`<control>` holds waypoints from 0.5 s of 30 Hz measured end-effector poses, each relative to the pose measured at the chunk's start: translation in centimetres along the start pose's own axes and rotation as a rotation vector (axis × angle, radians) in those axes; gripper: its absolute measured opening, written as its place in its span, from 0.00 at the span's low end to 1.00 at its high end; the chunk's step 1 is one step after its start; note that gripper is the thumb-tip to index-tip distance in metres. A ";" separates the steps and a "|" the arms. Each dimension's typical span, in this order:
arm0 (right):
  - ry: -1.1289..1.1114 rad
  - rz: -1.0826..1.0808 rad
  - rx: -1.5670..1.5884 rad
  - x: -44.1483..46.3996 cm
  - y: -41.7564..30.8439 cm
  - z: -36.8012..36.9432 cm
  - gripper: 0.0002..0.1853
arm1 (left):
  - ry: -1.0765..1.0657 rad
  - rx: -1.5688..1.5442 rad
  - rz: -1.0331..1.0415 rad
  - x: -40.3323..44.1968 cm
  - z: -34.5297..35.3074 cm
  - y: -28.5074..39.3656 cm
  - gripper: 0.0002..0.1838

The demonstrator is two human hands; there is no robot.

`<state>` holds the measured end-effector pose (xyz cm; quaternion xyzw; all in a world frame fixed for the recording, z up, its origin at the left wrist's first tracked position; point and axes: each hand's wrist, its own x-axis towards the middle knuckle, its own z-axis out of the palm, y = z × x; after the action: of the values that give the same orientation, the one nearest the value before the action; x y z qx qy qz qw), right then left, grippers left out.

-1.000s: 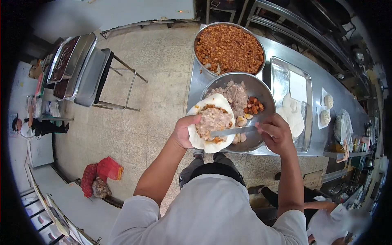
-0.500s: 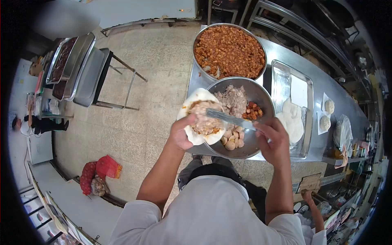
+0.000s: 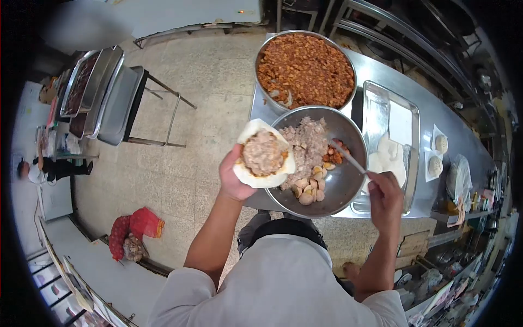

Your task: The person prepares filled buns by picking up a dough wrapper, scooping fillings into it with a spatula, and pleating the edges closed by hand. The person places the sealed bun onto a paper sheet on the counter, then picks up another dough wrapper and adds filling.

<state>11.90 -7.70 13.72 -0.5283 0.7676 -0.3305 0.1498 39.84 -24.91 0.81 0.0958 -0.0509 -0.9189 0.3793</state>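
Observation:
In my left hand (image 3: 231,174) lies a round white dough wrapper (image 3: 286,175), cupped open and topped with pale minced filling (image 3: 264,153) over a brownish layer. The fingers curl around its underside, left of a steel bowl (image 3: 346,188). Gripped in my right hand (image 3: 385,197) is a flat metal spatula (image 3: 351,158), its tip down at the reddish-brown chunks (image 3: 333,154) inside the bowl. That bowl also holds a heap of pale minced meat (image 3: 313,133) and pale cut pieces (image 3: 309,189), which look like egg or mushroom.
Behind the bowl stands a large pot of reddish-brown diced filling (image 3: 305,68). To the right, a metal tray (image 3: 411,191) holds white dough (image 3: 387,158). Two buns (image 3: 435,166) sit on paper beyond it. A stand with trays (image 3: 111,103) is at left; another person (image 3: 41,169) is farther off.
My right hand has drawn the spatula off the filling and moved right, bringing its tip to the reddish-brown chunks. My left hand has shifted slightly left with the wrapper.

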 end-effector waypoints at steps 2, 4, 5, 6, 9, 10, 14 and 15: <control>0.001 -0.075 0.098 -0.3 -0.7 2.0 0.16 | 0.007 -0.018 -0.054 0.5 0.2 -0.9 0.35; 0.007 -0.185 0.187 -0.6 -0.4 4.4 0.16 | -0.029 -0.034 -0.081 0.8 -0.2 -1.4 0.34; 0.011 -0.181 0.180 -0.5 -0.2 5.4 0.16 | -0.036 -0.042 -0.088 1.0 -0.2 -1.6 0.34; -0.028 -0.205 0.108 -0.4 -0.1 6.4 0.16 | -0.043 -0.052 -0.098 1.1 0.0 -1.8 0.34; -0.066 -0.177 0.003 0.1 0.2 4.9 0.15 | 0.028 0.076 -0.057 1.2 0.6 -2.0 0.36; -0.077 -0.124 -0.014 0.1 0.0 3.7 0.15 | 0.030 0.069 -0.068 1.0 0.6 -2.1 0.36; -0.027 0.094 -0.201 0.3 -0.5 -1.6 0.12 | 0.012 -0.028 0.036 -0.3 -0.7 -1.1 0.40; -0.024 0.089 -0.203 0.5 0.1 -2.1 0.12 | 0.003 0.024 0.046 -0.3 -0.9 -0.8 0.41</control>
<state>10.41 -7.39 15.30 -0.5099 0.8180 -0.2379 0.1191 39.72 -24.10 -0.20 0.1004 -0.0633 -0.9091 0.3993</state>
